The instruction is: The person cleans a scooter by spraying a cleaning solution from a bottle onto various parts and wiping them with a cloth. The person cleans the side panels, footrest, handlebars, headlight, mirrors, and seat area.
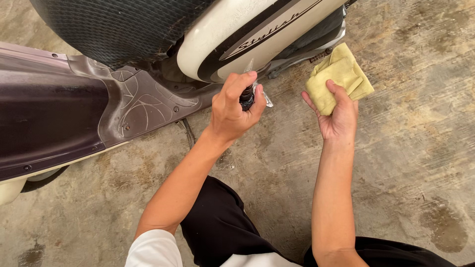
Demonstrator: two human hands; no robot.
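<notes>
The person crouches on the concrete floor [396, 163], black trousers [222, 232] and white sleeve [153, 249] nearest the camera, both bare forearms reaching forward to a scooter [74, 109] parked in front.

The left hand [235, 111] is curled tight around a small dark footpeg [246, 97], fingers wrapped fully over it with the thumb on the right side; a bit of its metal bracket shows just beyond the knuckles. The peg sits low on the scooter's side, right under the cream side panel [222, 34].

The right hand [339, 116] is held palm up, well apart from the left, fingers closed on a folded yellow cloth [339, 76], thumb pressing on its near edge. The cloth hangs in the air near the scooter's metal underparts.

Farther off, the black textured seat [114, 27] lies above the brown footboard.
</notes>
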